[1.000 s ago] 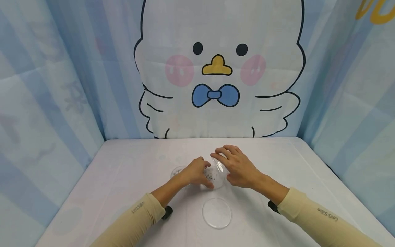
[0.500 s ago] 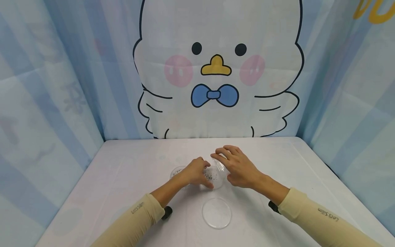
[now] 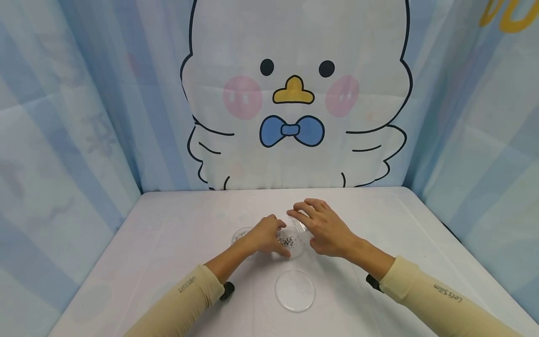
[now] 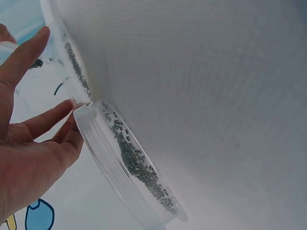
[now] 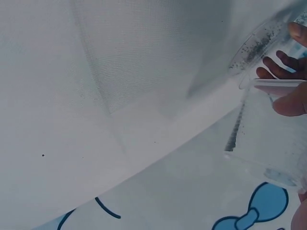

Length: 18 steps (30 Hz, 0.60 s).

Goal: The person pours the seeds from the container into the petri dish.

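Hardly anything has moved since the earlier head views: both hands keep their places, and only the dark grains in the grain dish [image 3: 290, 242] look somewhat denser now. That dish lies flat on the white table [image 3: 181, 243], between the spread thumb and fingers of the left hand [image 3: 267, 234], which grips it by opposite sides of its rim. To the right of the left hand, the right hand [image 3: 324, 228] pinches a clear container [image 5: 264, 134] between thumb and fingers, holding it tilted at the right edge of the grain dish; a line of dark grains runs along the container's wall.

Partly hidden under the left wrist, a second dish [image 4: 129, 160] with dark grains sits just left of the grain dish; whether the two touch is hard to tell. Nearer the person than both hands, and roughly between them, a clear round disc [image 3: 294, 291] rests apart from the dishes. Beige sleeves [image 3: 185, 295] cover both forearms behind the hands. Beyond the hands, past the table's far edge, hangs a blue-and-white curtain [image 3: 294, 164] with a cartoon bird in a blue bow tie.
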Tool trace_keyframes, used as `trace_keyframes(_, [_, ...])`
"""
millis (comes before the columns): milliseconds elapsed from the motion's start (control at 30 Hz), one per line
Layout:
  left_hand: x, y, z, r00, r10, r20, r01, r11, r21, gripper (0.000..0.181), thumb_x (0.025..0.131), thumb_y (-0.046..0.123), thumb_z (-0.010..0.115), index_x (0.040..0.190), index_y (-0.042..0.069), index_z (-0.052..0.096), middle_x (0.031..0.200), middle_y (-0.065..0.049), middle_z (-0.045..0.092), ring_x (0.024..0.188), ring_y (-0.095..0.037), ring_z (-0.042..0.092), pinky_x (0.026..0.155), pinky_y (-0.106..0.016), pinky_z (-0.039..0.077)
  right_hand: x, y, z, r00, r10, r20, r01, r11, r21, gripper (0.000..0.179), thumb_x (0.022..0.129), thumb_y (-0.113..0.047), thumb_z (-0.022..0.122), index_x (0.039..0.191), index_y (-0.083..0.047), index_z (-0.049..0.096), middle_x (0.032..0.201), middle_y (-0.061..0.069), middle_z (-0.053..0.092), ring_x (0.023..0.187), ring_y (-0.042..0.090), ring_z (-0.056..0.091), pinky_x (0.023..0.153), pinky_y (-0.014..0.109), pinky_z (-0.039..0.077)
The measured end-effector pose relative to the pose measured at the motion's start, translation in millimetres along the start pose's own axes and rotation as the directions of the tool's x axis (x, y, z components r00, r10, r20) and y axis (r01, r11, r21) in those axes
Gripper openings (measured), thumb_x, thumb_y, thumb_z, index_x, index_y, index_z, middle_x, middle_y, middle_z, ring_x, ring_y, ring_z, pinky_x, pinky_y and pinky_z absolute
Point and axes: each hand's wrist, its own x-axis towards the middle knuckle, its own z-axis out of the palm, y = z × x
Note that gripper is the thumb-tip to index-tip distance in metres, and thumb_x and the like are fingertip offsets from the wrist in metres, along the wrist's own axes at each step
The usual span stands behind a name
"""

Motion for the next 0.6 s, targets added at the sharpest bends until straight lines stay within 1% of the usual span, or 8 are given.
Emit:
trace_keyframes(167, [-2.2, 1.5, -1.3, 1.000, -0.001, 0.003, 0.001, 1.000, -0.012, 0.081, 0.072, 0.027, 0.098, 0.139, -0.002, 0.063, 0.128, -0.019, 0.062, 0.117, -0.031, 0.062, 0.106, -0.044, 0.053, 2.5, -0.6, 1.7, 1.000, -0.019, 0.000, 0.019, 1.000, -0.015, 0.089, 0.059, -0.002, 0.091, 0.142, -0.014, 0.061, 0.137, 0.006, 0.061, 0.132, 0.033, 0.052, 0.111, 0.051, 0.045])
trace_keyframes(367, [-1.6, 0.4, -0.4, 1.000, 0.005, -0.002, -0.005, 1.000, -0.019, 0.082, 0.071, 0.028, 0.099, 0.137, -0.004, 0.063, 0.128, -0.019, 0.062, 0.118, -0.032, 0.062, 0.106, -0.044, 0.053, 4.8, -1.7, -0.3, 0.999, -0.043, 0.014, 0.044, 0.998, -0.054, 0.089, 0.060, -0.006, 0.092, 0.143, -0.014, 0.061, 0.137, 0.005, 0.060, 0.132, 0.032, 0.051, 0.113, 0.049, 0.044])
trace_keyframes(600, [1.1, -2.5, 1.6, 1.000, 0.002, 0.001, -0.002, 1.000, -0.028, 0.082, 0.071, 0.028, 0.099, 0.138, -0.003, 0.063, 0.126, -0.017, 0.062, 0.116, -0.030, 0.062, 0.106, -0.043, 0.053, 2.4, -2.1, -3.6, 0.999, -0.040, 0.014, 0.041, 0.997, -0.058, 0.089, 0.059, -0.006, 0.093, 0.142, -0.014, 0.061, 0.136, 0.005, 0.060, 0.130, 0.032, 0.052, 0.112, 0.049, 0.045])
